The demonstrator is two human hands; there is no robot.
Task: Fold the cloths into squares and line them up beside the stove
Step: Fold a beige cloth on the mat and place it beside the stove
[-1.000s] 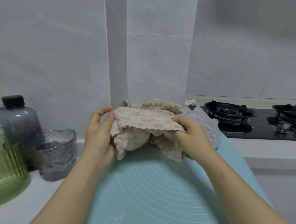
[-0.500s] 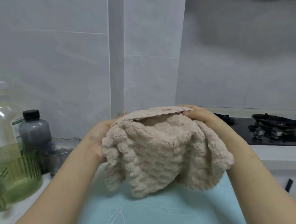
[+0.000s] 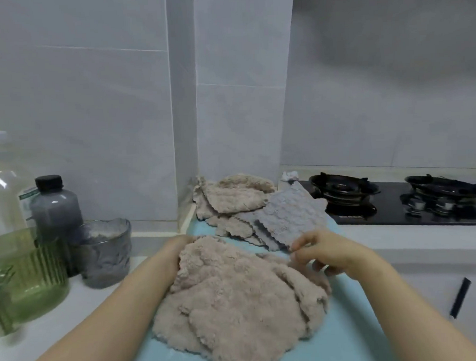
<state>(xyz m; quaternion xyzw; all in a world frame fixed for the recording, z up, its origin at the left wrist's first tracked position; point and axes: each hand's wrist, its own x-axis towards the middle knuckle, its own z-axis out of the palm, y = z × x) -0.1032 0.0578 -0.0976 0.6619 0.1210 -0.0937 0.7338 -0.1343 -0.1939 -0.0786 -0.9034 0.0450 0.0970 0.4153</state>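
Change: the beige cloth [image 3: 238, 304] is no longer held up in the air in front of the wall as it was half a second ago. It now lies on the teal mat [image 3: 354, 326], covering the mat's middle and near-left part, spread out but still rumpled, with its right side bunched in folds. The left hand [image 3: 171, 250] is at the cloth's far-left corner with its fingers hidden under the fabric, so I can't tell if it grips or just rests there. The right hand [image 3: 329, 254] is at the far-right corner, thumb and forefinger closed together on the cloth's edge, just beside the grey cloth [image 3: 288, 219]. The pile [image 3: 232, 197] of other beige cloths sits unfolded at the mat's far edge against the wall corner, and the grey one overlaps it on the side toward the stove [image 3: 398, 202]. On the counter [image 3: 60, 327] off the mat's left edge stand a grey glass [image 3: 105, 253], a dark bottle [image 3: 55, 206] and a green jar [image 3: 24, 277], same as before. Meaning: the shake-out looks finished and laying flat is in hand. No fold is made yet, and nothing is lined up by the stove. The likely next step is pulling the corners taut to flatten the bunched right side before the first fold. The task is at an early stage.
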